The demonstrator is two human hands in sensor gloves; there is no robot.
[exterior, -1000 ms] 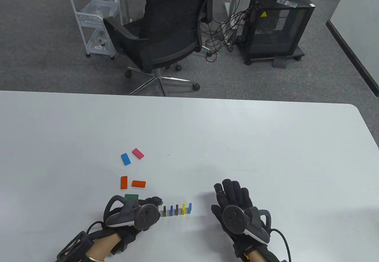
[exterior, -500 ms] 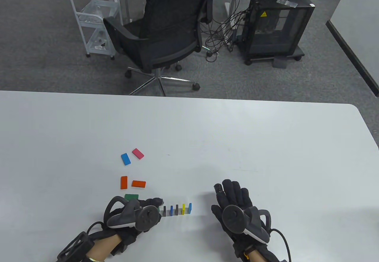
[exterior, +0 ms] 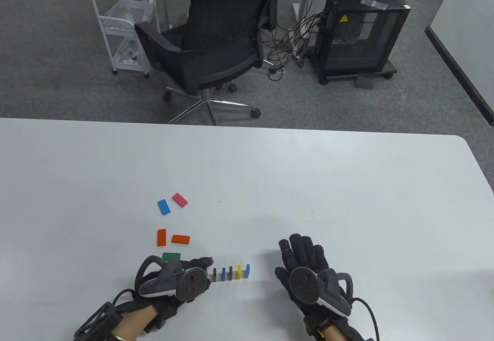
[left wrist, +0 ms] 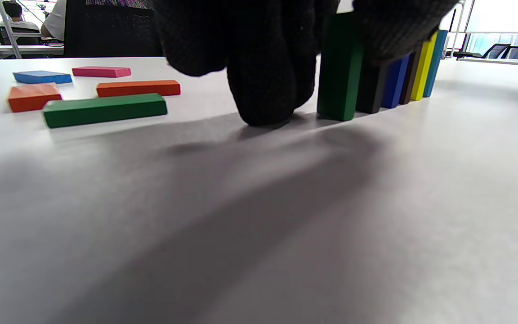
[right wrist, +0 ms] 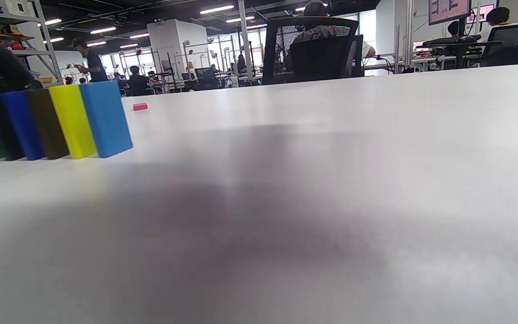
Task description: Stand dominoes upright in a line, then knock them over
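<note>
A row of upright dominoes stands near the table's front edge: black [exterior: 214,274], blue [exterior: 223,274], dark brown [exterior: 230,273], yellow [exterior: 239,272] and light blue [exterior: 247,270]. At its left end stands a green domino [left wrist: 337,67], hidden under my hand in the table view. My left hand [exterior: 200,264] pinches this green domino near its top, with other fingers [left wrist: 263,67] touching the table beside it. My right hand [exterior: 299,250] lies flat and open to the right of the row, holding nothing. The right wrist view shows the row [right wrist: 72,119] from its light blue end.
Loose dominoes lie flat to the left behind the row: green [exterior: 171,256], two orange [exterior: 180,239] [exterior: 161,237], blue [exterior: 164,206] and pink [exterior: 180,200]. Beyond the table's far edge are an office chair [exterior: 216,40], a white cart [exterior: 123,28] and a black cabinet [exterior: 359,36].
</note>
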